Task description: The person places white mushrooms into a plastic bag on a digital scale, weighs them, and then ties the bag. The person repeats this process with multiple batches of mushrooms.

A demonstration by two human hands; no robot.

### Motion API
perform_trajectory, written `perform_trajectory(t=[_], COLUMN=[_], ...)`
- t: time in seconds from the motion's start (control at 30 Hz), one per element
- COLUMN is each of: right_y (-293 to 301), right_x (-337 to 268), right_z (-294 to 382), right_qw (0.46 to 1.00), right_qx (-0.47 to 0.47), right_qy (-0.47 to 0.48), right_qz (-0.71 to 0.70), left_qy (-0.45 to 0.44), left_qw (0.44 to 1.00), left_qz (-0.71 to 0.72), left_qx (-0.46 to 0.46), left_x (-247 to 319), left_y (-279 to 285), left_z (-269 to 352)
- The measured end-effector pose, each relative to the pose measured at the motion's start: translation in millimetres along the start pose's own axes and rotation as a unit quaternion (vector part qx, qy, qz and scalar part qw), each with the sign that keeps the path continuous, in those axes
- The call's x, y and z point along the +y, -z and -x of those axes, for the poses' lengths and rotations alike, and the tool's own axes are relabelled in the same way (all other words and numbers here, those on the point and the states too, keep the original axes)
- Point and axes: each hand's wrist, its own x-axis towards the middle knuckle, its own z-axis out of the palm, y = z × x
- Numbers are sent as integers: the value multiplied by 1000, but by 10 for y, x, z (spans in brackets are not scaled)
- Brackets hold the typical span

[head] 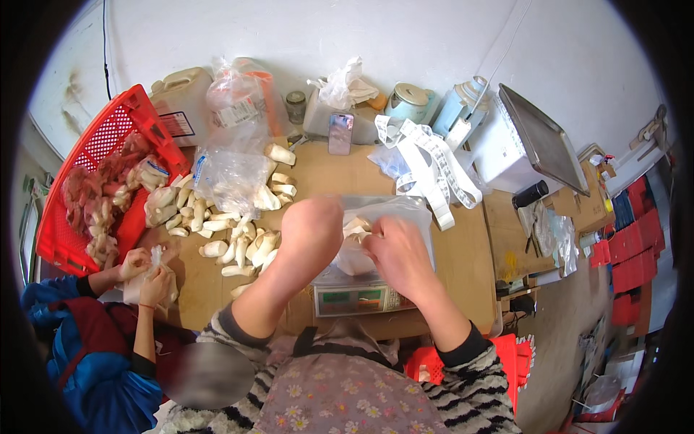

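On the platform of a digital scale (352, 301) sits a clear plastic bag (355, 263) holding pale king oyster mushroom pieces. My right hand (398, 255) is at the bag's right side, fingers bent in around its plastic. Above the bag's left side is my left hand (313, 223), curled and blurred. Its fingers are turned away, so what they hold is hidden. Loose king oyster mushrooms (238, 244) lie in a heap left of the scale. A clear plastic bag stack (233, 173) rests over the heap's back part.
At left, a co-worker's hands (146, 276) hold a filled bag beside a red plastic crate (124, 228) of bagged mushrooms. A label strip (428, 163) trails behind the scale. A phone (340, 133) stands upright at the back, near a blue thermos (461, 103) and a white box (499, 152).
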Motion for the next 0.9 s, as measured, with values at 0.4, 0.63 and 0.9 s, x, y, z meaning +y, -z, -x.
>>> perform_trajectory(t=[0.4, 0.63, 0.9], right_y=[-167, -359, -441], right_x=[128, -122, -132], right_z=[-316, -322, -269], right_qw=[984, 968, 964], right_qx=[118, 142, 143], right_qy=[134, 194, 208], right_qz=[-17, -70, -88], left_qy=[-107, 16, -81], left_qw=[924, 845, 937], left_qz=[359, 534, 341], left_qx=[-78, 15, 14], left_x=[-793, -516, -647], left_y=[-939, -1820, -1824], left_z=[368, 288, 88])
